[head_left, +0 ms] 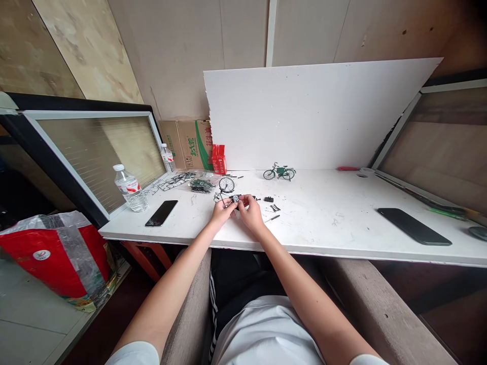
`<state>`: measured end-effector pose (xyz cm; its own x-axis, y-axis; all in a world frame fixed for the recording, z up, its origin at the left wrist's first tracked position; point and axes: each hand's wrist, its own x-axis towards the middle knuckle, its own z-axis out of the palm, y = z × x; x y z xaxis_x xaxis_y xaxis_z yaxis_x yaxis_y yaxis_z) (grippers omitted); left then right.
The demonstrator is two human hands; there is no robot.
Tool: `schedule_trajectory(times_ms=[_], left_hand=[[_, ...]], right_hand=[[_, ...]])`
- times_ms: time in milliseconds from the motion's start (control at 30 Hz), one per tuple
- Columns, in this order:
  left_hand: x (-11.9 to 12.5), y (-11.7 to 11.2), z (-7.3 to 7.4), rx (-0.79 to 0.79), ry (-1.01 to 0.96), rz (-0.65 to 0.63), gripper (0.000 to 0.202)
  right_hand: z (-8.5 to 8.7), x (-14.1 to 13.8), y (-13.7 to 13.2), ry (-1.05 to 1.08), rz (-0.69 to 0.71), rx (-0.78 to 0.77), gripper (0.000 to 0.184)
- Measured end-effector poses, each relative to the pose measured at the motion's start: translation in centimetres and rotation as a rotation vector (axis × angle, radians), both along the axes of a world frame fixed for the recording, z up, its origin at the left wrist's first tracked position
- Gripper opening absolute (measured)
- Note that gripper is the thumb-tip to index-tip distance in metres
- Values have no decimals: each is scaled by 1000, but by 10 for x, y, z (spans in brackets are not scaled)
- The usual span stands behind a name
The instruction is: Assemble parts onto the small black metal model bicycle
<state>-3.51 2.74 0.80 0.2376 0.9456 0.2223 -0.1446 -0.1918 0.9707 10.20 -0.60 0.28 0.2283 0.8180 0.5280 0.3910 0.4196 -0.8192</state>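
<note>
Both hands meet near the table's front edge around a partly built model bicycle, dark with a small round grey part on it. My left hand is closed on its left side; thin dark bars stick out beyond the fingers. From the other side my right hand pinches it, with thumb and fingers close together. Just behind the left hand is a spoked model wheel; whether it is joined to the held piece, I cannot tell. To the right lie a small black block, tiny dark parts and a thin dark stick.
A green model bicycle stands farther back. Leftward are black part frames, a plastic bag of dark parts, a phone and a water bottle. Another dark phone lies right. A white board leans behind.
</note>
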Motion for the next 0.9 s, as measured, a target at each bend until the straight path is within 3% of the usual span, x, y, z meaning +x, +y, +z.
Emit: schedule_trajectory(times_ms=[467,900], left_hand=[[-1,1,-2,26,47,51,27],[-2,4,-4,91,50,20,21]], right_hand=[[-1,0,1,-1,16,-13,16],[-1,0,-2,4,22,-7,17]])
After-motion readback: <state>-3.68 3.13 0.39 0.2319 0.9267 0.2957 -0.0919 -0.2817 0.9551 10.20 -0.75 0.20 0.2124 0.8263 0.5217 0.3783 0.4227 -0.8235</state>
